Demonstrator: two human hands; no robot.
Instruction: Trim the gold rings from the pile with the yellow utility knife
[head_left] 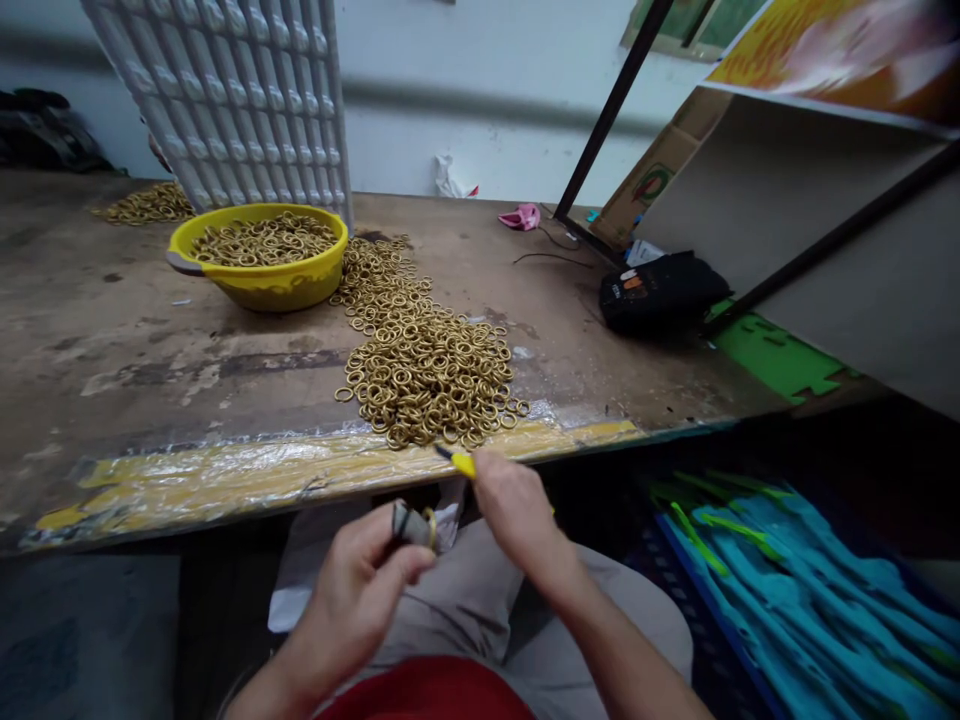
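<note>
My left hand (367, 575) is over my lap, thumb and fingers closed on a gold-coloured ring (431, 528). Beside the ring, a grey piece that looks like cloth or tape (407, 522) covers or sits at the fingertips; I cannot tell which. My right hand (517, 505) grips a yellow-handled tool (463, 463) with a dark, narrow tip, perhaps a small knife. That tip points left, at the table edge close to the front of a pile of gold-coloured rings (435, 375).
A yellow basin (277, 285) full of rings stands at the left, before a ribbed translucent panel (247, 110). More rings (146, 203) lie behind. The wooden table (150, 380) has a taped front edge. A black pouch (660, 290) lies right; a crate of turquoise pieces (810, 580) stands below.
</note>
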